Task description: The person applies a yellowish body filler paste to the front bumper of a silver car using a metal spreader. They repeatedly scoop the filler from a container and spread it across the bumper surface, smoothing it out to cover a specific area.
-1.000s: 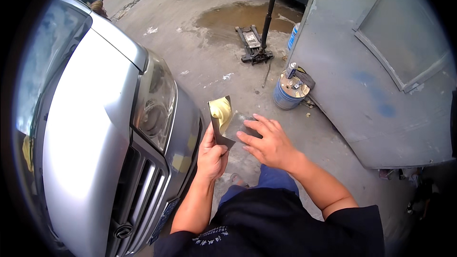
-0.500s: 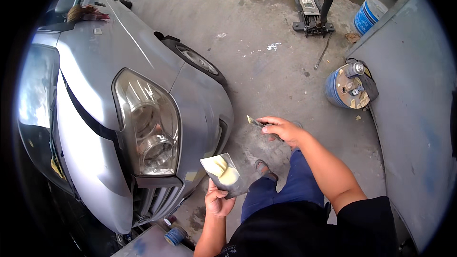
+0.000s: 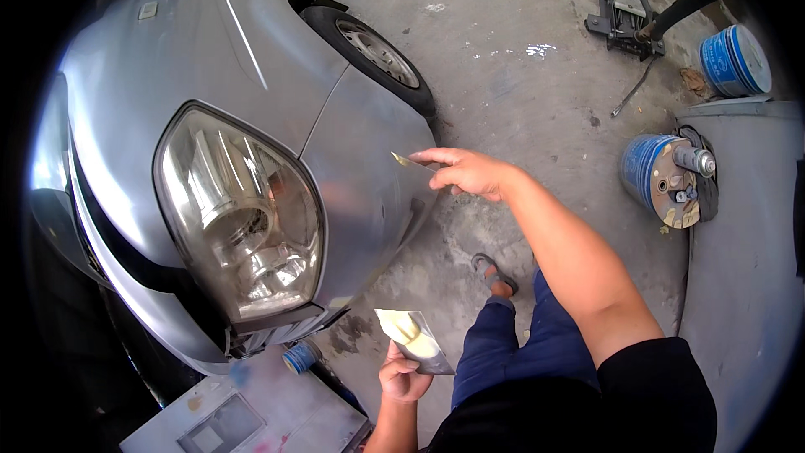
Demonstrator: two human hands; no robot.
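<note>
My left hand [image 3: 404, 376] grips a flat dark mixing board [image 3: 435, 361] by its lower edge. Pale yellow putty [image 3: 411, 335] lies in a thick smear on top of it. My right hand [image 3: 471, 174] pinches a thin putty spreader [image 3: 417, 164], with yellow putty on its far corner. That corner is over the silver car's bumper [image 3: 369, 169]; whether it touches the surface I cannot tell. Just left of there is the large clear headlight [image 3: 243, 218].
The front wheel [image 3: 375, 52] is beyond the bumper. To the right stand a blue drum [image 3: 644, 169] with a spray can [image 3: 694, 160] on top, a blue bucket [image 3: 728, 63] and a floor jack [image 3: 625, 13]. A grey panel [image 3: 268, 394] and small blue tin [image 3: 300, 357] lie lower left.
My right hand has moved forward and left with the spreader, up to the bumper. The board in my left hand has shifted slightly right and down. My view has come closer to the car.
</note>
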